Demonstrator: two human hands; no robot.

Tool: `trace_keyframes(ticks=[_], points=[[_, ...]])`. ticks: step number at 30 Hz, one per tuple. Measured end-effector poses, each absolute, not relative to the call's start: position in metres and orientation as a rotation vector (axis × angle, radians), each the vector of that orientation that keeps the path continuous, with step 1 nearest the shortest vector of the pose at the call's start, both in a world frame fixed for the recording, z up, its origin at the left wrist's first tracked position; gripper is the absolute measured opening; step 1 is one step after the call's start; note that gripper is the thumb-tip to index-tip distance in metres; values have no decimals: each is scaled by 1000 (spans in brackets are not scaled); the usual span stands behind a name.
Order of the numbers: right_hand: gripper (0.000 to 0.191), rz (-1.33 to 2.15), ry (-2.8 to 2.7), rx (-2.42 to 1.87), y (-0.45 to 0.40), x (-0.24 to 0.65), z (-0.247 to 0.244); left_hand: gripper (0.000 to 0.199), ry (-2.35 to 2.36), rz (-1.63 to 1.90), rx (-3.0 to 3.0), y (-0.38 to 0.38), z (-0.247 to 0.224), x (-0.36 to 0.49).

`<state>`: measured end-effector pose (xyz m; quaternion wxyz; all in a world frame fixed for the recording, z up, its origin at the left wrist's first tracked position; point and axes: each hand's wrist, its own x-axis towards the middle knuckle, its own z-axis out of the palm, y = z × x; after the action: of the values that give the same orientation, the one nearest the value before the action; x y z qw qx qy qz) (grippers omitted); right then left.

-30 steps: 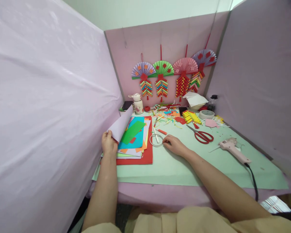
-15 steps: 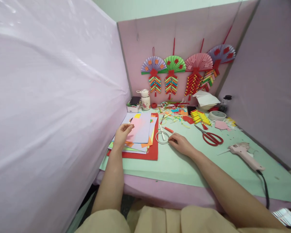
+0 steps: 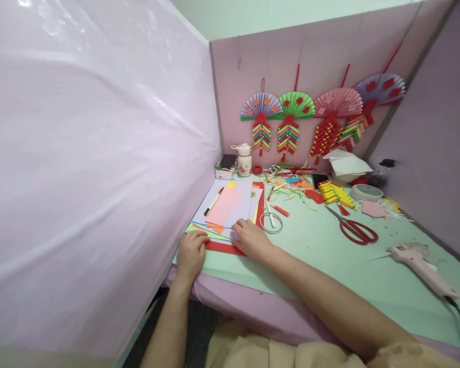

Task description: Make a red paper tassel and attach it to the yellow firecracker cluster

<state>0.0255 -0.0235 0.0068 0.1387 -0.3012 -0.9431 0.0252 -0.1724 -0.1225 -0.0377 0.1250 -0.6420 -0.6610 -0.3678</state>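
Paper stack (image 3: 243,204) lies near left on the counter (image 3: 306,271). Left hand (image 3: 191,252) and right hand (image 3: 252,238) at its near edge, fingers bent; I cannot tell whether gripping. Risk: uneven pushing could skew loose sheets (image 3: 230,204), rolling the pen (image 3: 213,201) off.

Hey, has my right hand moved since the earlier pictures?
Yes. Your right hand has moved left, from the right side of the ring to the near right part of the paper stack.
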Motion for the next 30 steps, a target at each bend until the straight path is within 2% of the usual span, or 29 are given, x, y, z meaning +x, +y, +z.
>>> trace_keyframes(ticks=[4,8,16,25,30], points=[[19,61,-2752,-881,-19,29,5,29,-1982,-1011,-1878,-121,-34,-168],[24,123,-2778,-871,-11,31,3,30,-1967,-1050,-1889,-123,-34,-167],[22,412,-2394,-1048,9,30,-12,28,-1949,-1064,-1895,-124,-34,-166],[21,550,-2284,-952,19,29,-23,29,-1956,-830,-2014,-119,-27,-164],[22,471,-2364,-910,13,30,-20,32,-1974,-746,-2036,-114,-24,-160]])
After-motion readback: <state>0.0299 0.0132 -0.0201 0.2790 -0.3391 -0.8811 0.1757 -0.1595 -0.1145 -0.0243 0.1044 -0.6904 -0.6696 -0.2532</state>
